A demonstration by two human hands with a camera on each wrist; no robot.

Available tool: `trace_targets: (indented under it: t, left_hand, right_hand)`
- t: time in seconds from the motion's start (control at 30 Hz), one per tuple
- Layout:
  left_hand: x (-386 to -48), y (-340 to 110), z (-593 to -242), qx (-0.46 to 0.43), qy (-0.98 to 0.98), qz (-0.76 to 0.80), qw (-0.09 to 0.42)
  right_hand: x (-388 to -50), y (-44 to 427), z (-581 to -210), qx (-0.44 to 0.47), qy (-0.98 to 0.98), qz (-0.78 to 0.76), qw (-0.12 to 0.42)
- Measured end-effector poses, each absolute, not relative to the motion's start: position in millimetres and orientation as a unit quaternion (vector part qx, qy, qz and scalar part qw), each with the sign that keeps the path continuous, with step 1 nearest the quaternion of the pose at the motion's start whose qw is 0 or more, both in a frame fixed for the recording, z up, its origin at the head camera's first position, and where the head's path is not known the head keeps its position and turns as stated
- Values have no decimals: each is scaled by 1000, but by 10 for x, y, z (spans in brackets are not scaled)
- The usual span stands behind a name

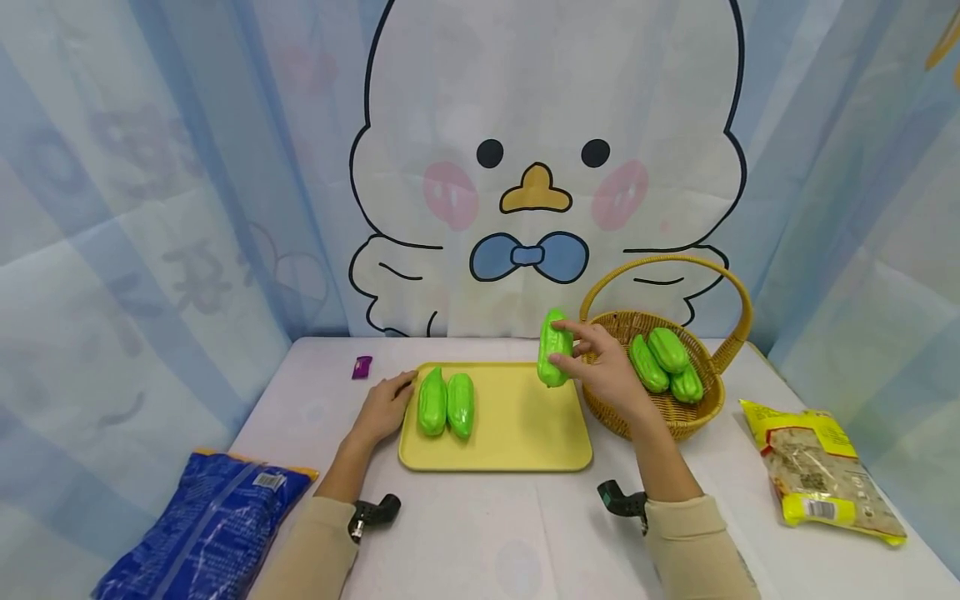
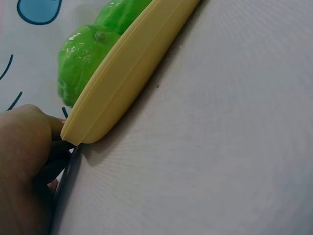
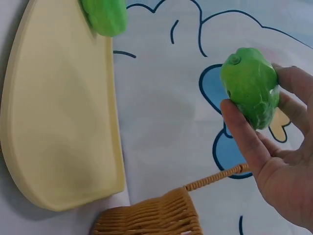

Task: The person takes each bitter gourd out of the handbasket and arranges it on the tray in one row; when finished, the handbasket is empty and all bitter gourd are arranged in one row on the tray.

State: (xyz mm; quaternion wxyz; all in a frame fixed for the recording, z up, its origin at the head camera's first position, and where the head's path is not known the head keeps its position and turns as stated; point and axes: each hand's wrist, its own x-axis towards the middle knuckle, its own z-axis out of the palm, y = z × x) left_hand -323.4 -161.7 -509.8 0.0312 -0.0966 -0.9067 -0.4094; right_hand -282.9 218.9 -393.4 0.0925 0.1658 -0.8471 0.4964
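Observation:
My right hand (image 1: 606, 367) pinches a bright green, ridged, cucumber-shaped vegetable (image 1: 553, 348) between thumb and fingers. It is held roughly upright above the right back part of a yellow tray (image 1: 517, 425). In the right wrist view, the blunt end of this vegetable (image 3: 250, 85) shows. Two similar green vegetables (image 1: 460, 406) lie side by side at the tray's left. My left hand (image 1: 384, 408) rests at the tray's left back corner, its fingers touching the rim; some of them are hidden in the left wrist view. A wicker basket (image 1: 682, 429) at the right holds 3 more green vegetables (image 1: 651, 364).
The basket's tall arched handle (image 1: 738, 317) rises near my right hand. A small purple packet (image 1: 362, 367) lies behind my left hand. There is a blue bag (image 1: 213, 525) at the front left and a yellow clear-fronted bag (image 1: 817, 471) at the right. A printed curtain (image 1: 540, 83) hangs behind the table.

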Motion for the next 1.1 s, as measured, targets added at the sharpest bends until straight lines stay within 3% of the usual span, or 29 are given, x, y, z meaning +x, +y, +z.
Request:
trace_targets:
  t: [1.1]
  left_hand:
    - [-3230, -1619, -5091, -101, -908, -405, 40]
  right_hand:
    - [-2868, 1634, -4383, 175, -859, 479, -50]
